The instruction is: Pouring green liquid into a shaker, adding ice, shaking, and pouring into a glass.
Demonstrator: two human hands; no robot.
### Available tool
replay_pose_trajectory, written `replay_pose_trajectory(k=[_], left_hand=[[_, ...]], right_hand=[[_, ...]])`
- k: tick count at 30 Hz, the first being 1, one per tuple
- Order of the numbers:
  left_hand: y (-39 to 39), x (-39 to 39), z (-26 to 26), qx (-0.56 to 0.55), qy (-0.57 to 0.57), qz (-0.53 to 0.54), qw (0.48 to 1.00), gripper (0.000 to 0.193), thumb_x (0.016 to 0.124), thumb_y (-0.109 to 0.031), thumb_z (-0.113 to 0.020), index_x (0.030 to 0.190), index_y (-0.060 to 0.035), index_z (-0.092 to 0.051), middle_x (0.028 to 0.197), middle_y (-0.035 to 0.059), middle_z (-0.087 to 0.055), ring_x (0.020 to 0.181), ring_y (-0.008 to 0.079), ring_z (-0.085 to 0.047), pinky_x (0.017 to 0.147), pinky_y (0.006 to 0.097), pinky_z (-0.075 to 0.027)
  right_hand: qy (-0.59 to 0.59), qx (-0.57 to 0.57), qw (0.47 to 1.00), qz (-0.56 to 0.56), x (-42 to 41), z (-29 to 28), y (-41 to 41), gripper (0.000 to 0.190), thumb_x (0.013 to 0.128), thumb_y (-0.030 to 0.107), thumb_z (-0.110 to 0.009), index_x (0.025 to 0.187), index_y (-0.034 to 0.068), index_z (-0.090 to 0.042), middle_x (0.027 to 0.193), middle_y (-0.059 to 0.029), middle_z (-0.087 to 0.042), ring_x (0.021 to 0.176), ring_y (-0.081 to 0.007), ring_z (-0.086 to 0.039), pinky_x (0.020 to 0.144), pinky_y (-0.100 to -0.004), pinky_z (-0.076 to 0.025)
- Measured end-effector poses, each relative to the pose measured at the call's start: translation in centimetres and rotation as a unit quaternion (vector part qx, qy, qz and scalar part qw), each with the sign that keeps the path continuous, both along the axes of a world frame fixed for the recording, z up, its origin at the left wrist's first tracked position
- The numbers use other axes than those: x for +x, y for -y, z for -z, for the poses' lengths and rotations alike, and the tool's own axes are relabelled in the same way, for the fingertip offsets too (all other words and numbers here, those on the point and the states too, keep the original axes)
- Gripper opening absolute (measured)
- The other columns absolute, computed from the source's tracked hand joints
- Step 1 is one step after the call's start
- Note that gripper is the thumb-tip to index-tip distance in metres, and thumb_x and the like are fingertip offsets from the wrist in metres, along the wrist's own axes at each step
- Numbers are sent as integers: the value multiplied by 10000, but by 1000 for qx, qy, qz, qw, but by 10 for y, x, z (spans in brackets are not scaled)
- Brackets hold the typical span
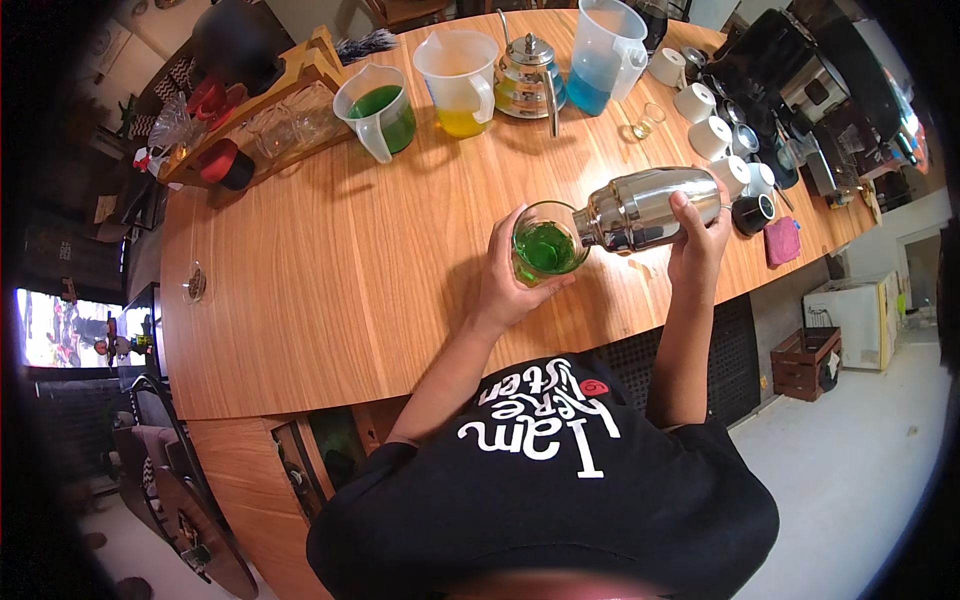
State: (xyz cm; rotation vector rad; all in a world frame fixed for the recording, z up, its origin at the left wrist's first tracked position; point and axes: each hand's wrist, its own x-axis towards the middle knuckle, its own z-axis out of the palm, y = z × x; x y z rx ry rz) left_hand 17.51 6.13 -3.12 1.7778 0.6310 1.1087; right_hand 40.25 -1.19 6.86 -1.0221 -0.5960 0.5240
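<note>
My left hand [512, 277] grips a clear drinking glass [531, 217] with bright green liquid [547, 247] in it. My right hand [699, 229] is wrapped around a shiny steel cocktail shaker [637, 206]. The shaker lies tilted almost on its side, its narrow neck at the glass's right rim. Whether liquid is running from the neck, I cannot tell. Both are held above the wooden counter [315, 285]. Beyond them stand a plastic measuring jug of green liquid [390, 131], a jug of yellow liquid [457, 97] and a taller jug of blue liquid [592, 82].
Between the jugs is a glass kettle [529, 75] with a steel lid. A small shot glass [646, 121] stands behind the shaker. Several white cups [709, 137] and a pink cloth [783, 241] line the right side. A wooden rack [262, 142] sits back left, a small glass dish [195, 285] far left.
</note>
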Motion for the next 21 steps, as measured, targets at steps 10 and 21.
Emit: replay_pose_trajectory(k=[10,21], left_hand=[[1,-4,0,90,36,-64,993,1158,712,-538,-879,1511,39,-271,1435,215,-420,1348,363,-443,1085,466,-427],[37,0,7,426,116,-31,897,513,856,-344,-767,1227,-110,-501,1207,140,-513,1055,347,-569,929,518,-466]], right_hand=[[-265,-28,957,-117,-9,45,16,479,959,452,-627,1236,61,-620,1177,-103,-699,1069,-262,-683,859,-419,-593],[-443,19,886,-133,-46,61,54,632,974,609,-526,1320,81,-557,1221,-158,-656,1008,-303,-703,794,-439,-653]])
